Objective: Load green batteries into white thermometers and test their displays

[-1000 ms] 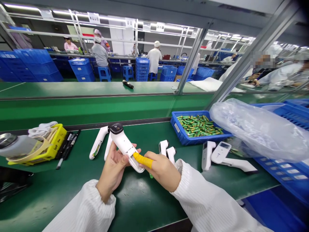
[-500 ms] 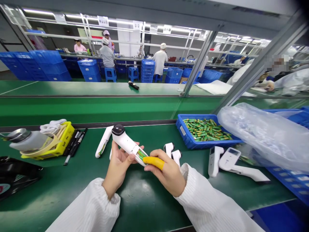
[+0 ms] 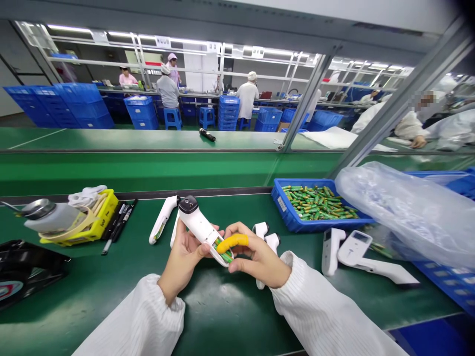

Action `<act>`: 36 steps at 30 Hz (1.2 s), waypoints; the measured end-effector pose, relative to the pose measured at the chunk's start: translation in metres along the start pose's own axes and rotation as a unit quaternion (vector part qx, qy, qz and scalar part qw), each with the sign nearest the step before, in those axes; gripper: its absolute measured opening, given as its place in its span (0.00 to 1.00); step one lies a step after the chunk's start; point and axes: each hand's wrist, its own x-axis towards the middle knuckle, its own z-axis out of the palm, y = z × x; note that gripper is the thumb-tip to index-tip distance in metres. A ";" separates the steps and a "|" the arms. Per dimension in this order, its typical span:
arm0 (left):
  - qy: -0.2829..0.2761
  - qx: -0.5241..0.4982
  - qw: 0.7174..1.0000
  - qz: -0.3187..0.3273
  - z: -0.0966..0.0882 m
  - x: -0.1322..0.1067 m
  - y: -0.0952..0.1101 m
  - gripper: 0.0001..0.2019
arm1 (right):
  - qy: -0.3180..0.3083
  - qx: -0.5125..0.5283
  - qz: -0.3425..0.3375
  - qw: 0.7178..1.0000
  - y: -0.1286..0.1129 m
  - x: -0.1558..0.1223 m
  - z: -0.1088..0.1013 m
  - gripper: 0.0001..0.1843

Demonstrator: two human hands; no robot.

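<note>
My left hand (image 3: 184, 257) grips a white handheld thermometer (image 3: 202, 228) by its handle, its round sensor head pointing away from me. The handle's battery bay is uncovered and green batteries (image 3: 223, 255) show inside it. My right hand (image 3: 256, 259) is curled at the end of the handle, its forefinger in a yellow finger cot (image 3: 232, 242) pressing on the batteries. A second white thermometer (image 3: 162, 225) lies on the green belt just behind. Two more thermometers (image 3: 266, 235) lie right of my hands.
A blue tray (image 3: 287, 213) of green batteries stands at the right, with two white thermometers (image 3: 354, 249) in front of it and a clear plastic bag (image 3: 404, 210) over blue crates. A yellow bin (image 3: 97, 220), a metal bottle (image 3: 48, 215) and pens (image 3: 118, 223) sit left. Workers stand at far benches.
My right forefinger has moved from the end of the handle onto the batteries in the bay. A second ago the bay looked covered by my finger; green batteries show in it now.
</note>
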 end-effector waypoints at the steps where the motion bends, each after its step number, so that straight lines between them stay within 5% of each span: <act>1: -0.005 0.001 1.000 -0.002 0.001 0.000 0.000 0.31 | -0.001 0.013 0.002 1.000 0.002 0.000 0.000 0.19; 8: -0.043 0.006 0.999 -0.030 0.003 -0.002 0.000 0.32 | 0.030 0.060 0.046 0.997 0.016 -0.002 0.011 0.22; 13: -0.042 0.036 0.995 -0.078 0.001 0.003 0.004 0.30 | 0.041 -0.159 -0.026 0.986 0.007 0.001 0.001 0.11; 15: -0.014 0.089 0.990 -0.104 0.000 0.005 0.006 0.29 | 0.118 -0.307 -0.077 0.941 0.001 0.004 -0.019 0.06; 17: 0.016 0.151 0.981 -0.117 -0.002 0.006 0.007 0.29 | 0.249 -0.446 -0.065 0.857 -0.006 0.004 -0.049 0.09; 19: 0.035 0.201 0.972 -0.118 -0.005 0.006 0.006 0.29 | 0.355 -0.527 0.015 0.772 -0.011 0.002 -0.086 0.15; 21: 0.046 0.242 0.963 -0.108 -0.009 0.007 0.003 0.30 | 0.388 -0.546 0.081 0.738 -0.015 -0.002 -0.123 0.18; 26: 0.092 0.379 0.920 -0.040 -0.028 0.013 -0.010 0.25 | 0.339 -0.567 0.234 0.714 -0.011 -0.003 -0.182 0.20; 32: 0.107 0.498 0.857 0.079 -0.029 0.024 -0.025 0.29 | 0.250 -0.575 0.272 0.730 0.000 0.009 -0.195 0.19; 34: 0.068 0.516 0.846 0.115 -0.013 0.020 -0.029 0.25 | 0.246 -0.572 0.277 0.732 0.000 0.011 -0.195 0.19; 36: -0.036 0.526 0.840 0.124 0.006 0.010 -0.033 0.21 | 0.247 -0.567 0.279 0.734 0.000 0.012 -0.195 0.18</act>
